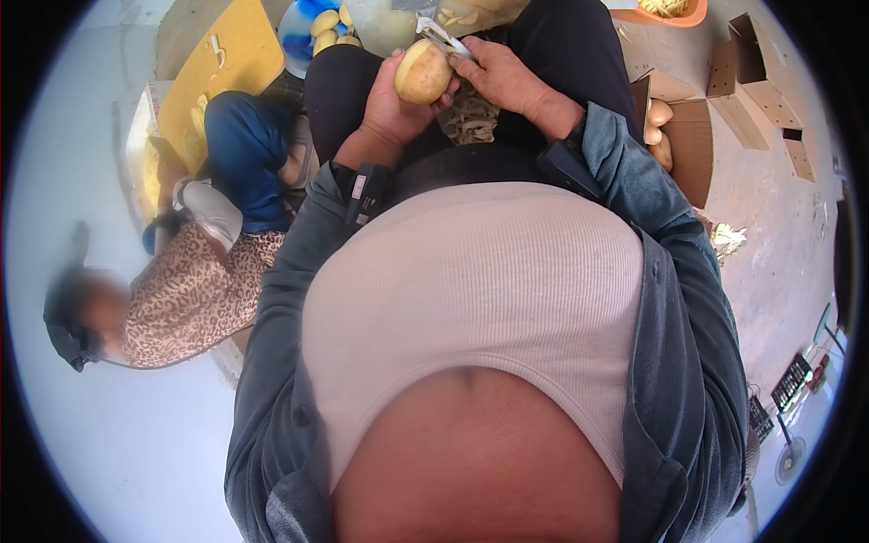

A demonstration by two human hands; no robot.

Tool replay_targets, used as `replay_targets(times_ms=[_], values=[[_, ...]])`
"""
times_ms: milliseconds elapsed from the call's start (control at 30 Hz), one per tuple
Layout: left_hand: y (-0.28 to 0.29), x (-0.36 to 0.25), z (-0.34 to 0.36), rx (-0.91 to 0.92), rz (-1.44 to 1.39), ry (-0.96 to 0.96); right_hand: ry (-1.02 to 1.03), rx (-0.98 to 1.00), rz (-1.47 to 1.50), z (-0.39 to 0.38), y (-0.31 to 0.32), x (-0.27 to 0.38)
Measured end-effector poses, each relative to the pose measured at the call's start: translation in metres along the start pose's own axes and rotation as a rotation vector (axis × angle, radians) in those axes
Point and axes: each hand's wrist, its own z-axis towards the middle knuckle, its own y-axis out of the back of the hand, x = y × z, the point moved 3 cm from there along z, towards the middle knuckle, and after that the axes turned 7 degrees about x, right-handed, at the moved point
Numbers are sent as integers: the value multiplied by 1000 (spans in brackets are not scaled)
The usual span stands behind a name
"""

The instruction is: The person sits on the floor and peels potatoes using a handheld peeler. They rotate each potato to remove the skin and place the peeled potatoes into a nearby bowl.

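Note:
A partly peeled potato (425,76) rests in my left hand (391,101), whose fingers curl round it from below. Its left side is bared to pale yellow flesh, while brown skin covers the rest. My right hand (502,76) grips a peeler (440,36) with a light handle, and the tool's head is just above the potato's top. Under my hands, between my knees, lies a heap of peelings (471,118). Several peeled potatoes (326,32) sit in a blue and white basin (294,36) beyond my left knee.
At the right, unpeeled potatoes (659,113) lie in an open cardboard box (692,149). An orange bowl (692,16) stands at the far right, near more cardboard (747,86). On my left another person (195,290) sits beside a yellow board (222,77).

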Motion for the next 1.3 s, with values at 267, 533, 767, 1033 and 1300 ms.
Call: replay_targets(times_ms=[267, 533, 767, 1033, 1300], values=[[1, -3, -2, 16, 1, -2, -18, 17, 8, 1, 0, 6], [0, -5, -4, 30, -8, 1, 4, -10, -31, 1, -1, 6], [-3, -6, -7, 0, 5, 1, -9, 7, 0, 1, -1, 9], [-4, -6, -9, 2, 18, 5, 60, -25, 2, 0, -5, 5], [-4, -7, -10, 24, 8, 7, 32, -13, 22, -1, -4, 10]])
